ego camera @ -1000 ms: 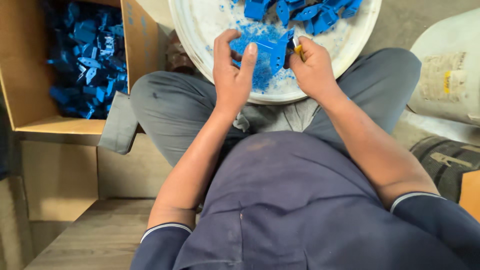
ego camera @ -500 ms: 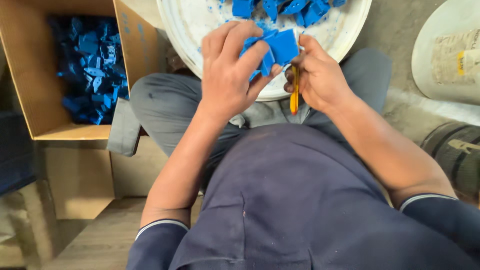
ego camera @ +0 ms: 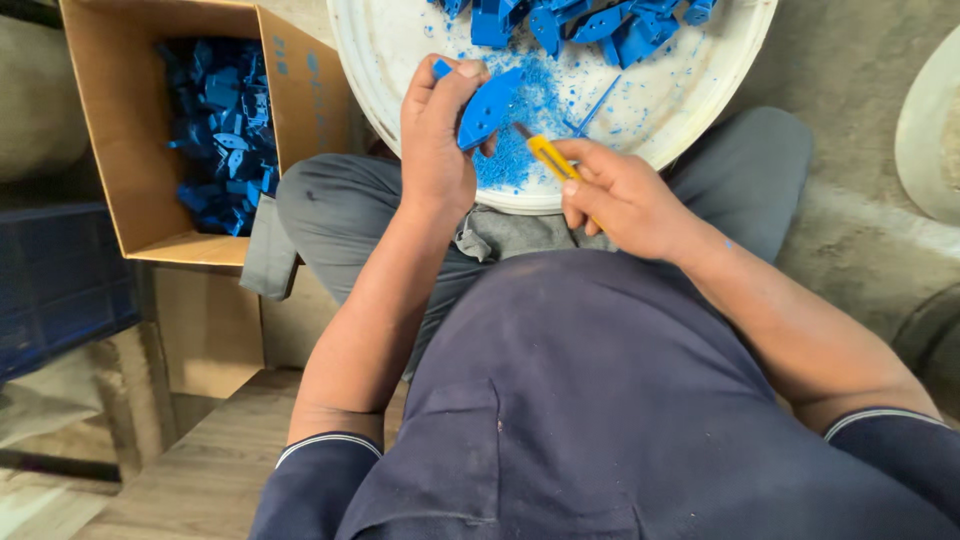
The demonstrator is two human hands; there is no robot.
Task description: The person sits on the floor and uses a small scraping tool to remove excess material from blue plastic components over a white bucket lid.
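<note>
My left hand (ego camera: 437,140) gripped a blue plastic part (ego camera: 487,108) at upper centre, over the white tub (ego camera: 400,60); my right hand (ego camera: 622,200) clasped a yellow utility knife (ego camera: 548,158), its blade at the part.

Left hand (ego camera: 437,140) grips blue plastic part (ego camera: 487,108) over white tub (ego camera: 700,110); right hand (ego camera: 620,200) holds yellow knife (ego camera: 550,157), tip at part.

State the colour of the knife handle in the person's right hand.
Yellow: the knife in the right hand, head view.
</note>
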